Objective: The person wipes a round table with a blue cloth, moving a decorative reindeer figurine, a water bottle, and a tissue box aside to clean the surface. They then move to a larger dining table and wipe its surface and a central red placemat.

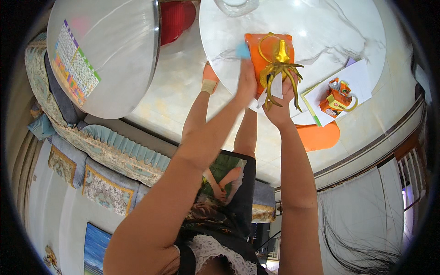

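A gold deer-head ornament (282, 53) with branching antlers is on an orange case (253, 51), at the near edge of the marble-patterned round table. White tissue (277, 87) shows between the antlers. My left hand (248, 80), blurred, is along the case's left side with a small light-blue thing (243, 50) at its fingertips; what that is cannot be made out. Around the near right end of the case and antlers, my right hand (283, 101) is closed, its fingers partly covered by the antlers.
Right of the case, opened orange snack packaging (336, 99) lies on white paper (361, 75). An orange stool seat (319, 135) is below the table edge. At left stands another round table (113, 68) with a printed chart (74, 62), beside a sofa (103, 141). A red stool (177, 20) shows behind.
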The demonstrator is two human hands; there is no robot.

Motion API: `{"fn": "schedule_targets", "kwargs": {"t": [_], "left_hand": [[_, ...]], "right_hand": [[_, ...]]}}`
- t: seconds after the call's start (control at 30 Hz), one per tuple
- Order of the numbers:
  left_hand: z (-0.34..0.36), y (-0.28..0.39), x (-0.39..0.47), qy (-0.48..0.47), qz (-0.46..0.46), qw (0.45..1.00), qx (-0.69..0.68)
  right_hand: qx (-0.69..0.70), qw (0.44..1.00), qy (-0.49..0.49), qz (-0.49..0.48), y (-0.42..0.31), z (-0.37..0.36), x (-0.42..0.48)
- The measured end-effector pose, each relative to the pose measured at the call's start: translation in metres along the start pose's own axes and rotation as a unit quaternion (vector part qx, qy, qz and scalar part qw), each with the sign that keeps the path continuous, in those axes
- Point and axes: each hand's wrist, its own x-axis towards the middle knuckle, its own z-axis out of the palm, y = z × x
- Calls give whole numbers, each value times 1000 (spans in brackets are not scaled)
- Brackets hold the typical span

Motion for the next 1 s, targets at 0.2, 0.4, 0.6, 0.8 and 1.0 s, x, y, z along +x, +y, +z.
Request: {"fn": "schedule_targets", "kwargs": {"t": [0.2, 0.4, 0.6, 0.8, 1.0], "left_hand": [[19, -13, -56, 59, -37, 996, -49], [-13, 24, 44, 66, 134, 981, 123], [-3, 14, 16, 79, 248, 938, 228], [-3, -24, -54, 61, 120, 979, 152], [25, -40, -87, 95, -100, 988, -65]], "right_hand": [[54, 997, 57, 11, 21, 18, -13], [64, 996, 14, 55, -2, 4, -1], [99, 993, 26, 60, -4, 4, 0], [39, 999, 36, 2, 9, 10, -4], [-52, 996, 3, -72, 8, 4, -3]]}}
